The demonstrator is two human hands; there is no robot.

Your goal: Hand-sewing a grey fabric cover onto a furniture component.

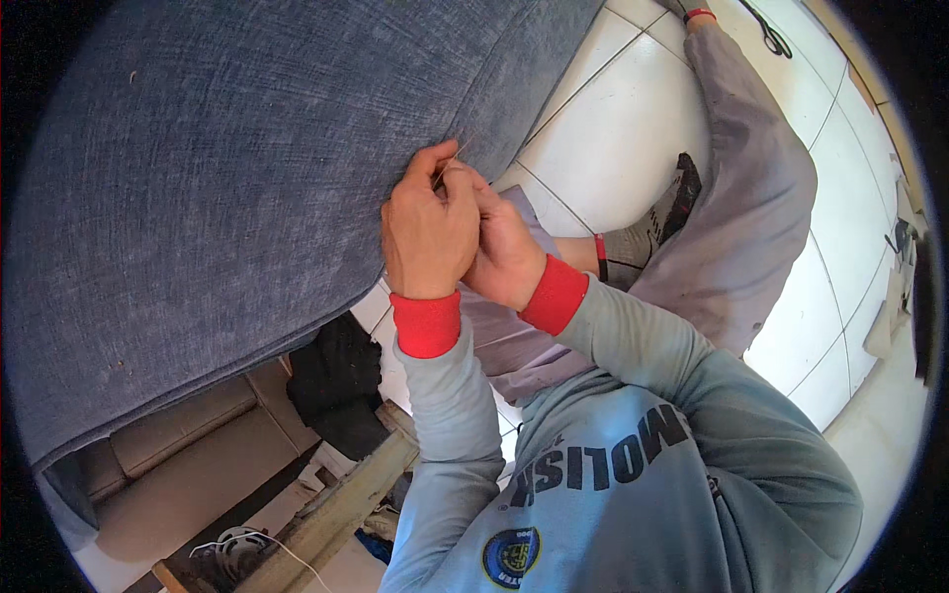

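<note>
My left hand [425, 227] is closed, fingertips pinched around a thin light strand [445, 165] beside the seam of the blue-grey upholstered fabric [217, 178]. My right hand [502, 240] is closed just right of it, its fingertips pressed in against the left one; what they hold is hidden behind the left fingers. Both hands are at the fabric's right edge, above my lap.
My bent legs [751, 217] lie on white floor tiles [613, 119]. Black scissors [774, 35] lie at the upper right. Below the upholstery are dark cloth [331, 376], a wooden beam [326, 504], a round metal part [240, 549] and a white cord.
</note>
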